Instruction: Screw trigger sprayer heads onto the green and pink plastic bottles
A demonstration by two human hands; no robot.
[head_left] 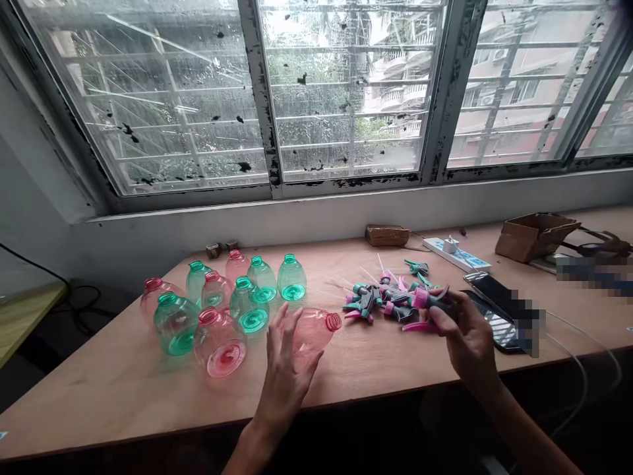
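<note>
My left hand (289, 359) is closed around a clear pink plastic bottle (312, 332), tilted so its open threaded neck points right. In my right hand (467, 340) is a spray nozzle (435, 303) with a pink collar, dark body and pink trigger, held between thumb and fingers. Its collar faces left, apart from the bottle's neck. Just behind it lies a heap of spray nozzles (368, 300) in pink, green and dark grey, some with thin white tubes. Left of my left hand stand several uncapped bottles, among them a pink bottle (220, 349) and a green bottle (177, 324).
On the right of the wooden table (123, 409) lie dark phones (494, 297) with a white cable. Further back are a white power strip (457, 254), an open cardboard box (537, 236) and a small brown box (387, 235). A barred window runs behind the table.
</note>
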